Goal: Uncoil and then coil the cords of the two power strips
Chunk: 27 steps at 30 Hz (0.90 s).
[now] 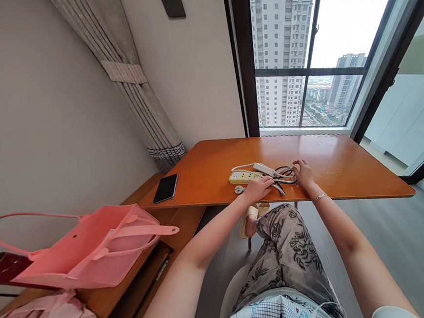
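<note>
A cream power strip (243, 176) lies on the orange wooden table (343, 164), with a white plug block (264, 169) and white cable just behind it. A tangle of dark and white cables (286, 174) sits to its right. My left hand (258, 188) rests curled over the right end of the power strip, fingers closed on cable there. My right hand (303, 172) lies on the cable tangle with its fingers bent onto the wires. A small round white piece (239, 189) lies near the table's front edge by my left hand.
A black phone (166, 188) lies at the table's left corner. A pink tote bag (95, 248) sits on a lower wooden unit at the left. A curtain (136, 89) hangs by the wall. A window (308, 59) is behind the table. My crossed legs are under the table.
</note>
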Each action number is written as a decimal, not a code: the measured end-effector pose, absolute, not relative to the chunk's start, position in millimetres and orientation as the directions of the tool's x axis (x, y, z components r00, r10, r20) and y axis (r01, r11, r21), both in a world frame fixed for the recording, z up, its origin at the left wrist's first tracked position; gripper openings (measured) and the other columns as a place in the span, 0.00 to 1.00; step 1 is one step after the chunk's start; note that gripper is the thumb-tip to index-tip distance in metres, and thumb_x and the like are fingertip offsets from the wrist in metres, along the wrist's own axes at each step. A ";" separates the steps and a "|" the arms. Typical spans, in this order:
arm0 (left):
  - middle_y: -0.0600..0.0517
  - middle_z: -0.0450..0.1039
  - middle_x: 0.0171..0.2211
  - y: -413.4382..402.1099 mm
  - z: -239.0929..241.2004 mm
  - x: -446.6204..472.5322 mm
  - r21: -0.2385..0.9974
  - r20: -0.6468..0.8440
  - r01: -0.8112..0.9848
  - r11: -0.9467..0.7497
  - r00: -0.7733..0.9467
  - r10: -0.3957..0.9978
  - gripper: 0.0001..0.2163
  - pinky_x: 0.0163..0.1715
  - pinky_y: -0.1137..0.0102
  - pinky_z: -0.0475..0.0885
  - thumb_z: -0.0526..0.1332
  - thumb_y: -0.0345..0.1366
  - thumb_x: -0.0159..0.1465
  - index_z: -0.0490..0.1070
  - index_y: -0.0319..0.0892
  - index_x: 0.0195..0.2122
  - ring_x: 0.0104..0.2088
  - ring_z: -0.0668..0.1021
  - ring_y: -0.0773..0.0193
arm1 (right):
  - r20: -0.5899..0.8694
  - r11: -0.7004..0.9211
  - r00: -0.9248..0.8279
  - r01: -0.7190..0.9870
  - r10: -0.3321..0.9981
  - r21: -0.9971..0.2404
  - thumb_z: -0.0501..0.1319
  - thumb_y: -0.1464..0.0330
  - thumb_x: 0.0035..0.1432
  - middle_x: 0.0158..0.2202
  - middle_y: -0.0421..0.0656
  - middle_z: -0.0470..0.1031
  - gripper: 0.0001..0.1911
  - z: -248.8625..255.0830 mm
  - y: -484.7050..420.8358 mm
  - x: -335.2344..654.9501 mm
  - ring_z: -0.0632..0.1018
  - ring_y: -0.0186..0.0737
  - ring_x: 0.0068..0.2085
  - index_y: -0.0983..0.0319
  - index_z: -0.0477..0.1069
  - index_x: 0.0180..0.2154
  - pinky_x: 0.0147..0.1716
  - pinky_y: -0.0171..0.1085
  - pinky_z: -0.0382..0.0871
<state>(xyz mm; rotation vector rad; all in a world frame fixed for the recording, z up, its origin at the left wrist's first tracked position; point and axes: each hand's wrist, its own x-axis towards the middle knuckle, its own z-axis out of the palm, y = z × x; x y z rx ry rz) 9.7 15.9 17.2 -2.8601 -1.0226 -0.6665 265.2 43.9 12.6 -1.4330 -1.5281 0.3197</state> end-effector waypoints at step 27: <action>0.49 0.80 0.48 37.0 32.0 -13.3 0.188 0.421 0.796 -0.575 0.464 0.780 0.10 0.50 0.66 0.74 0.59 0.36 0.67 0.76 0.48 0.47 0.49 0.80 0.56 | 0.081 0.054 0.281 0.102 0.956 -0.993 0.76 0.64 0.47 0.21 0.36 0.70 0.17 54.9 57.8 248.7 0.70 0.33 0.25 0.58 0.68 0.27 0.25 0.31 0.60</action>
